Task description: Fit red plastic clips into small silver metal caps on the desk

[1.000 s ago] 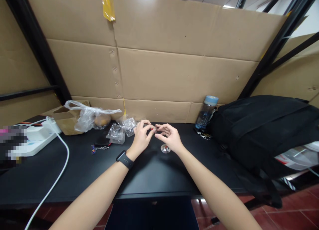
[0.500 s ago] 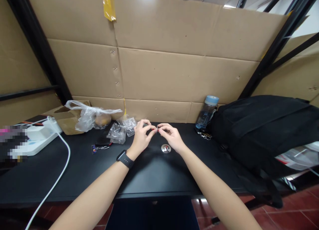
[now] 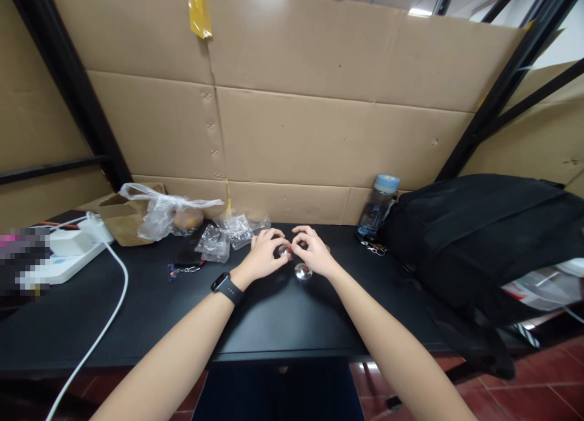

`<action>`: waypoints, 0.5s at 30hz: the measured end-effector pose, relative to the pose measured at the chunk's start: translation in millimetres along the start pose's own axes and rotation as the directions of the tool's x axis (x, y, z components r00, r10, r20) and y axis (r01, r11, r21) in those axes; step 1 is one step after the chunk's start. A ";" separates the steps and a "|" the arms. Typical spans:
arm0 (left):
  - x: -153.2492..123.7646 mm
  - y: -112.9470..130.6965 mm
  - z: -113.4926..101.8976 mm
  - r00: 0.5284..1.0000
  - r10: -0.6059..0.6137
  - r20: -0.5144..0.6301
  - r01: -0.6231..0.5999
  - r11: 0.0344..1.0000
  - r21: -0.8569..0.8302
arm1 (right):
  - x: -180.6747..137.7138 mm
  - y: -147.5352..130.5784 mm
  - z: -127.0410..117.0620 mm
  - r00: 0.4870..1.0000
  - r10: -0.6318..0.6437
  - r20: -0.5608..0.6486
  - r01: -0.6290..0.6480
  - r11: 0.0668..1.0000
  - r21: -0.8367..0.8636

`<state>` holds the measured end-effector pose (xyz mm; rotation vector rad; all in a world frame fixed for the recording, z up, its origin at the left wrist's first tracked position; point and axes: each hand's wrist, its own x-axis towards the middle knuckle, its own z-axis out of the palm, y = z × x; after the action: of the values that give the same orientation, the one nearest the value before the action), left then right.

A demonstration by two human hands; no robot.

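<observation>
On the black desk (image 3: 274, 323), left hand (image 3: 264, 257) and right hand (image 3: 312, 253) meeting, fingers pinching a small shiny metal piece (image 3: 283, 250) between them, round silver metal disc (image 3: 303, 271) just below, clear plastic bags (image 3: 225, 235) left of the fingers.

Bare forearms, sleeveless; black smartwatch (image 3: 227, 288) on the left wrist, red-painted nails.

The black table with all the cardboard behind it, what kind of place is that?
Probably a makeshift work booth. The black table is walled in by plain cardboard sheets on a black metal frame, with a backpack and water bottle set down beside the worker.
</observation>
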<state>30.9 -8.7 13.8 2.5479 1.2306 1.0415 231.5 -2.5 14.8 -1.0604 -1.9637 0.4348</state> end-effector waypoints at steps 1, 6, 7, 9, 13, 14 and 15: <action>-0.2 -2.1 1.6 1.000 -0.010 0.020 0.009 1.000 0.016 | 0.4 1.1 -0.2 1.000 -0.003 -0.008 0.003 1.000 -0.010; -1.0 -11.9 8.3 0.995 -0.052 0.083 0.046 0.996 0.073 | 0.7 14.1 3.0 1.000 -0.013 0.010 0.014 0.993 -0.117; -1.2 -13.7 9.3 0.993 -0.059 0.101 0.051 0.996 0.080 | -0.6 17.7 4.7 1.000 -0.014 0.028 0.018 0.989 -0.146; -1.3 -17.9 10.5 0.989 -0.075 0.125 0.065 0.994 0.085 | -4.2 24.2 8.6 0.997 -0.009 0.073 0.023 0.982 -0.190; 0.7 -34.2 3.0 0.991 -0.085 0.105 0.072 0.990 0.119 | -1.4 22.8 8.1 0.996 0.030 0.085 -0.012 0.979 -0.203; 1.2 -40.2 -1.5 0.992 -0.077 0.104 0.063 0.989 0.133 | 3.5 17.6 3.9 0.998 0.031 0.051 -0.021 0.983 -0.181; 1.5 -46.6 -6.7 0.992 -0.069 0.110 0.052 0.988 0.144 | 9.0 10.1 -2.4 1.000 0.021 0.001 -0.020 0.989 -0.148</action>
<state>-2.7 22.0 1.6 2.6132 1.3870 0.8107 236.0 10.5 14.6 -1.1741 -2.0132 0.3048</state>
